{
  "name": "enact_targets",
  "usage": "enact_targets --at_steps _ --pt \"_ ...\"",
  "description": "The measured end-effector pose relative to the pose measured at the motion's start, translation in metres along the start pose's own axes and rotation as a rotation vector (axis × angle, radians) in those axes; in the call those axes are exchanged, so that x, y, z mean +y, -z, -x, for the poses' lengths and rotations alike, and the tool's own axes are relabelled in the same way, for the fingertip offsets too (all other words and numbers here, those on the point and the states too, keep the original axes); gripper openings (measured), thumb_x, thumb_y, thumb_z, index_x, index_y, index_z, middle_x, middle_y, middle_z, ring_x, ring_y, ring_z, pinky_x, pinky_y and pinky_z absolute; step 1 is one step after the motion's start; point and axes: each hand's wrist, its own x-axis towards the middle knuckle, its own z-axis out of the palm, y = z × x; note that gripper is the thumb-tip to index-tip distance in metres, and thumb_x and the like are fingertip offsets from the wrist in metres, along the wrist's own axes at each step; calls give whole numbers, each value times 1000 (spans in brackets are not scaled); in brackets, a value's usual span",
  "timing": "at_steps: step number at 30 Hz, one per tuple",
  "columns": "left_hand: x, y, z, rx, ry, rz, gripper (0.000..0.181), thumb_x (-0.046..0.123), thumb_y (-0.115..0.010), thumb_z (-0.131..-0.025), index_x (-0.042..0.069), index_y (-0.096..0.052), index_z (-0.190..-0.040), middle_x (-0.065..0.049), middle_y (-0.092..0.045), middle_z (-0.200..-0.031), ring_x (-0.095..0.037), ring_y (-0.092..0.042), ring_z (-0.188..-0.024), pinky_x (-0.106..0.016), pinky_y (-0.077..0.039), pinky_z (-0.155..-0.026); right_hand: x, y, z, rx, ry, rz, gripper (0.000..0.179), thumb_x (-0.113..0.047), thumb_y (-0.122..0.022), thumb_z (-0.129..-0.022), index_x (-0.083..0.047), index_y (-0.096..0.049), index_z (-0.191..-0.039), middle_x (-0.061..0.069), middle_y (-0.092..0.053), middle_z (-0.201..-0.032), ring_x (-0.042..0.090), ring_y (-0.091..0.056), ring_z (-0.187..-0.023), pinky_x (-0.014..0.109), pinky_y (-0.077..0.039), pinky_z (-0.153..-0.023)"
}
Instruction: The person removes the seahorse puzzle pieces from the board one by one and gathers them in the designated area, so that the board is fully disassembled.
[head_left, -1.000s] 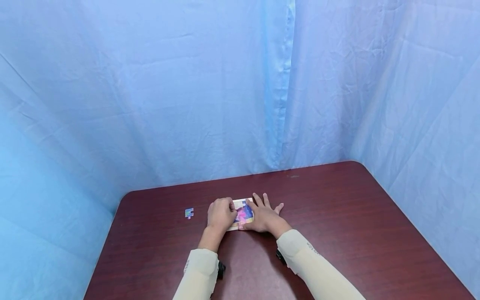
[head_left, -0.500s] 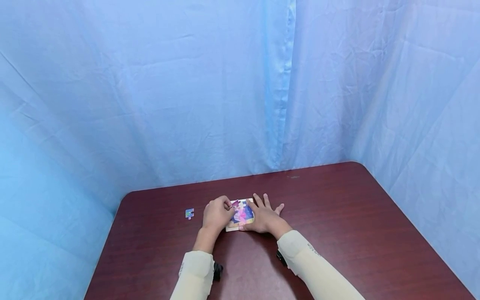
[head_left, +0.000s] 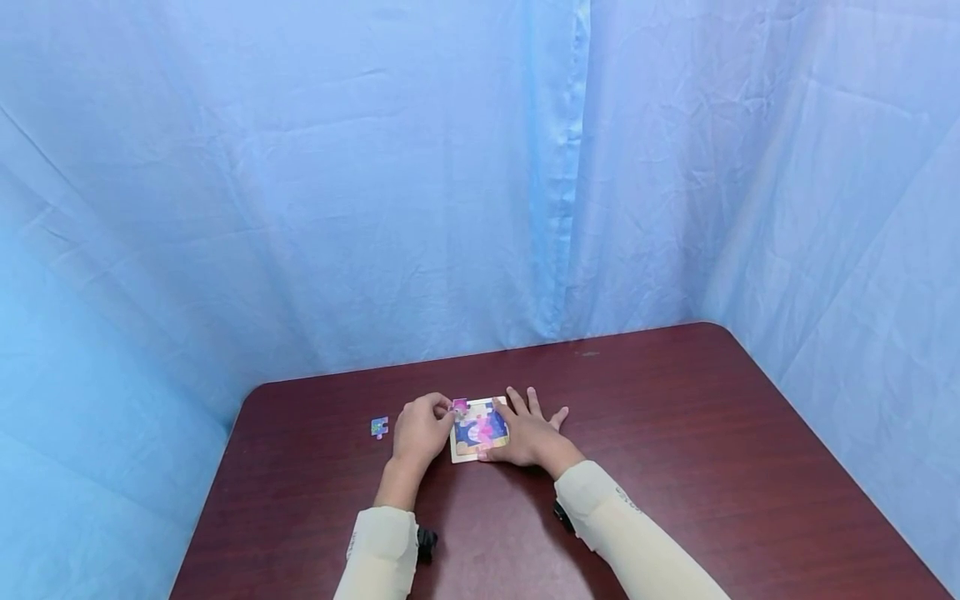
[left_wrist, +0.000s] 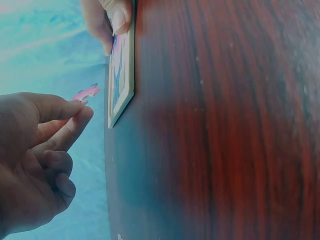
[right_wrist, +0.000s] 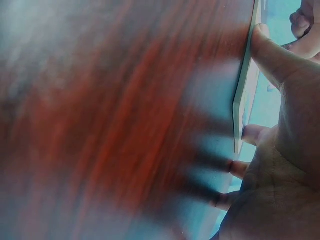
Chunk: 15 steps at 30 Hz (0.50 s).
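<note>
My left hand (head_left: 422, 429) pinches a small pink puzzle piece (left_wrist: 87, 93) between thumb and fingertips, raised over the upper left corner of a framed jigsaw puzzle (head_left: 482, 430). In the left wrist view the piece stands clear of the pale wooden frame (left_wrist: 125, 95). Several pieces with a pink and blue picture lie inside the frame. My right hand (head_left: 528, 437) rests with spread fingers on the frame's right side, its thumb at the near edge and other fingertips on the table beyond.
One loose blue puzzle piece (head_left: 379, 427) lies on the dark red wooden table (head_left: 675, 433), left of my left hand. Light blue curtains (head_left: 412, 183) hang behind the table and along both sides.
My left hand has drawn back leftward from the puzzle's middle with the pink piece, uncovering more of the picture and frame. The right hand stays in place.
</note>
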Motion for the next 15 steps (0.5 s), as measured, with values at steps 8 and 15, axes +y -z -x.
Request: enact_targets --at_steps 8,15 --pt "-6 8 -1 18 32 20 14 21 -75 -97 10 -79 -106 -4 -77 -90 -16 -66 -79 -37 -56 -74 0 1 0 -8 -9 -16 100 -61 -78 -87 -25 -31 -168 8 -13 -180 42 -2 -167 90 -1 -113" --pt "-16 17 -1 46 47 23 15 20 -75 -97 10 -80 -106 -3 -78 -90 -13 -66 -75 -33 -54 -69 0 -1 1 1 -2 -7 102 -66 -78 -85 -28 -31 -167 6 -13 -180 41 -2 -167 91 -2 -112"
